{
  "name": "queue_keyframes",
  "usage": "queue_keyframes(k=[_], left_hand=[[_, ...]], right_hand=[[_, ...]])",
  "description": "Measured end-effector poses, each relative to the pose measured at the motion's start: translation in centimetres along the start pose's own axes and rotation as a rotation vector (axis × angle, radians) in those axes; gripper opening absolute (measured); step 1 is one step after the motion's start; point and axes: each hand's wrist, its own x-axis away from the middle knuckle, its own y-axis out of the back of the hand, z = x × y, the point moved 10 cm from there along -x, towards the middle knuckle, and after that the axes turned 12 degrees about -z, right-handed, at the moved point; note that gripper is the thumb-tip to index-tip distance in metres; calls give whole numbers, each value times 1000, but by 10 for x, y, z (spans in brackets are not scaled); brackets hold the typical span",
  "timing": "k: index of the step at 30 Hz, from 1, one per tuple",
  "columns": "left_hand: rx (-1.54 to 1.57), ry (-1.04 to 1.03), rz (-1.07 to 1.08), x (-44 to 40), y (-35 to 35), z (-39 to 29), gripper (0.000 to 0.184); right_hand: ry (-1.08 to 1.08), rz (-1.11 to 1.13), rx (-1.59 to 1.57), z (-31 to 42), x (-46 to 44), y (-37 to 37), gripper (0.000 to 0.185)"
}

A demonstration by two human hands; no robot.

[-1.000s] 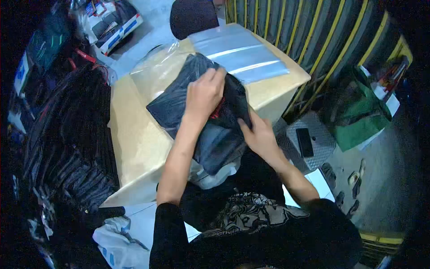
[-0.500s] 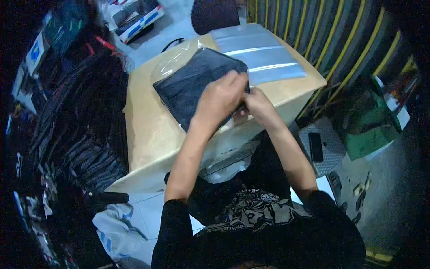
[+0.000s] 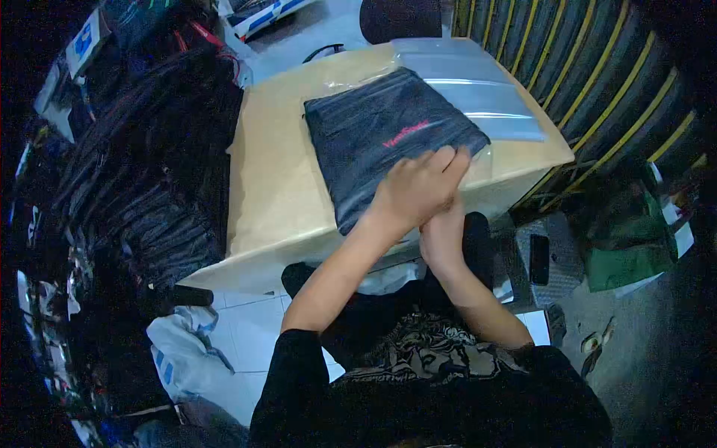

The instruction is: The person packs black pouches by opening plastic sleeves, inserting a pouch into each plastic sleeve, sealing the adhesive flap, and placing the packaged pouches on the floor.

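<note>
A folded dark garment (image 3: 373, 123) with small red lettering lies flat on the table. Clear plastic film (image 3: 351, 84) shows along its far edge, and more of it at the right corner. My left hand (image 3: 422, 183) is closed over the garment's near right edge, its fingers curled together; what they pinch is hidden. Just below and against it is my right hand (image 3: 442, 224), with its fingers covered by the left hand. A stack of clear plastic bags (image 3: 470, 86) lies beyond the garment on the right.
The pale table (image 3: 261, 201) has a big pile of dark garments (image 3: 149, 164) along its left side. Striped dark rolls or folds (image 3: 575, 82) stand at the right. A phone (image 3: 538, 259) rests on a grey surface at lower right, near green cloth (image 3: 627, 265).
Both hands have moved nearer to my body along the garment's right edge, uncovering the red lettering. The view has shifted, and the right hand is now mostly beneath the left.
</note>
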Motion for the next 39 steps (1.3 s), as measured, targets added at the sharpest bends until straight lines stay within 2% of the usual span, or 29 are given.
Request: queue_keyframes(k=[1, 2, 5, 6, 9, 10, 11, 12, 14, 19, 21, 23, 24, 26, 29, 30, 31, 32, 33, 35, 37, 38, 39], left_hand=[[25, 17, -6, 1, 0, 1, 42], [35, 33, -42, 2, 2, 3, 35], [-44, 104, -65, -2, 0, 13, 26], [31, 128, -152, -6, 6, 17, 20], [123, 153, -97, -21, 2, 9, 23], [32, 96, -28, -23, -9, -4, 25], [61, 90, -29, -28, -10, -15, 29], [86, 70, -13, -30, -16, -24, 29], [141, 39, -22, -28, -30, -39, 28], [133, -42, -67, -21, -40, -68, 20], [68, -85, -112, -18, -30, -78, 20], [15, -139, -150, -14, -21, -93, 20], [-48, -187, -172, -9, -22, -101, 28], [-1, -181, -141, -4, -34, -92, 30], [-34, -152, -8, 2, -44, -78, 32], [-63, -114, -7, 4, -40, -74, 32], [-90, -75, -6, 8, -35, -72, 33], [-159, 10, 153, 18, -38, -63, 32], [-152, 23, 194, 23, -30, -59, 32], [-130, 46, 300, 38, -20, -52, 33], [-120, 36, 211, 42, -15, -49, 32], [-47, 120, 304, 51, -27, -39, 34], [-71, 127, 255, 50, -26, -35, 36]], right_hand=[[138, -50, 237, 8, 5, 7, 41], [227, -81, 89, 25, 14, 6, 56], [102, -93, 147, 10, 16, 15, 65], [140, -108, 183, 17, 10, 21, 61], [468, -153, 439, 69, -2, 25, 51], [406, -166, 434, 81, -5, 27, 41], [479, -121, 514, 75, -12, 32, 40], [340, -87, 157, 42, -29, 39, 39], [139, 43, -191, 8, -46, 35, 38], [-134, 482, -165, -19, -36, 15, 42], [-303, 489, -175, -30, -38, 2, 42], [-528, 330, -197, -32, -61, -36, 42], [-545, 300, -199, -40, -76, -45, 41], [-577, 238, -197, -63, -97, -53, 39], [-727, 424, -463, -63, -82, -67, 34], [-716, 329, -467, -72, -83, -60, 31], [-664, 265, -443, -78, -85, -51, 38], [-609, 203, -418, -82, -88, -44, 45], [-551, 145, -395, -84, -91, -38, 51], [-581, 168, -356, -62, -73, -44, 55], [-679, 201, -404, -62, -65, -53, 53], [-776, 281, -415, -76, -64, -64, 58], [-824, 275, -403, -84, -61, -62, 61]])
